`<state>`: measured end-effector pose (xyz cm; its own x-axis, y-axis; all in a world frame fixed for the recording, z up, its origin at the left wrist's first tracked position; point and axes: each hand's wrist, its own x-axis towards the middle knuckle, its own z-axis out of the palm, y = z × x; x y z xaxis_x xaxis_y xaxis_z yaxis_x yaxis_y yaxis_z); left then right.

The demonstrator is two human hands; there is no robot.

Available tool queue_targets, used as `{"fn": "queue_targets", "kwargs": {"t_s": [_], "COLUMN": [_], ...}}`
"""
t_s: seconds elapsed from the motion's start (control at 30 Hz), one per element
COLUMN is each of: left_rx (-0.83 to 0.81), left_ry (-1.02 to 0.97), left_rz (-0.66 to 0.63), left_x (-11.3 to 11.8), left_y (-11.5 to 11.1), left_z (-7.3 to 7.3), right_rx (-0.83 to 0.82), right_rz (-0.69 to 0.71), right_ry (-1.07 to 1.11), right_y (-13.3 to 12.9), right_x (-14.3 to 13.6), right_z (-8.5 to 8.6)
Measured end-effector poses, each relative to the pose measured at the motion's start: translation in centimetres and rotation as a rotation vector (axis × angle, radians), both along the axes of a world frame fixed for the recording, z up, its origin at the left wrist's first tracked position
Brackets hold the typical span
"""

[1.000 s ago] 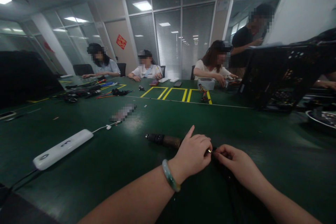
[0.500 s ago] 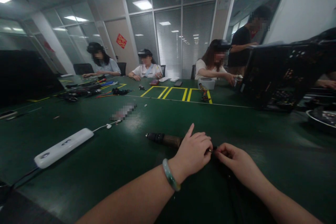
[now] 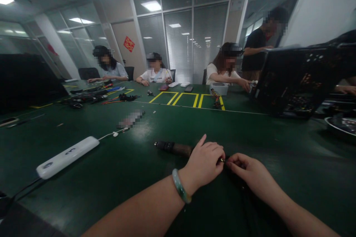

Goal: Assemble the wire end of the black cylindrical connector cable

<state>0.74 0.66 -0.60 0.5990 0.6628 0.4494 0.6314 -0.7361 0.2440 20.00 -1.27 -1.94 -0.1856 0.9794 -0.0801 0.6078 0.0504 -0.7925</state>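
Note:
On the green table in front of me lies a dark rod-shaped tool (image 3: 178,149) with a brown grip, a ridged black front and a small metal tip pointing left. My left hand (image 3: 206,159) curls over its right part, thumb raised, a green bangle on the wrist. A tiny brass-coloured piece (image 3: 222,160) shows at the left fingertips. Close beside it, my right hand (image 3: 247,168) has its thumb and fingers pinched together; what they hold is hidden. A dark cord or shaft seems to run down beneath the right hand, too dim to make out.
To the left lies a white power strip (image 3: 68,157), its cord leading to a blurred-out object (image 3: 130,119). Beyond it are tangled dark cables (image 3: 86,98). Yellow tape marks (image 3: 186,99) cross the table. A large black case (image 3: 289,81) stands at right. Several people are around the table.
Both hands stay at almost the same spot. The brass-coloured piece between them shows slightly more now, and the right fingertips have shifted a little.

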Motion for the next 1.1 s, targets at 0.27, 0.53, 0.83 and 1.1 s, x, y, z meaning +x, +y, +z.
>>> {"fn": "queue_targets", "kwargs": {"t_s": [0.27,0.53,0.83,1.1], "left_rx": [-0.075,-0.087,-0.09,-0.091], "left_ry": [0.039,0.026,0.054,0.07], "left_rz": [0.004,0.015,0.024,0.032], "left_x": [0.05,0.17,0.1,0.21], "left_y": [0.09,0.33,0.23,-0.06], "left_z": [0.08,-0.22,-0.09,0.14], "right_rx": [-0.011,0.032,0.02,0.009], "right_rz": [-0.011,-0.005,-0.01,-0.017], "right_ry": [0.011,-0.009,-0.01,0.008], "right_y": [-0.03,0.18,0.2,0.22], "right_x": [0.04,0.17,0.33,0.31], "right_z": [-0.02,-0.32,-0.48,-0.4]}}
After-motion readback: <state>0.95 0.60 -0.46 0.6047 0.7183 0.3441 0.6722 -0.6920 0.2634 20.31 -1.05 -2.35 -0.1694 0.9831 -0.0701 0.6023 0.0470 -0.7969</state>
